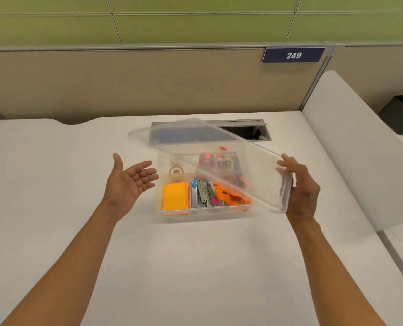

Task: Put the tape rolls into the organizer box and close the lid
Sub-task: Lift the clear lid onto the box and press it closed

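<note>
Right hand (300, 187) clamped on clear lid (219, 147) edge, tilted over organizer box (205, 214). Left hand (131, 180) spread, empty. Lid judged light, flexible, slippery; grip opposite edges.

Both bare forearms reach forward, well apart. The left hand (131, 182) is spread wide, palm turned up and inward, fingers (146, 171) extended and loosely splayed — it holds nothing. The right hand (300, 187) is seen from the back, thumb and fingers curled around the clear lid (219, 147) — gripping its right edge.
</note>
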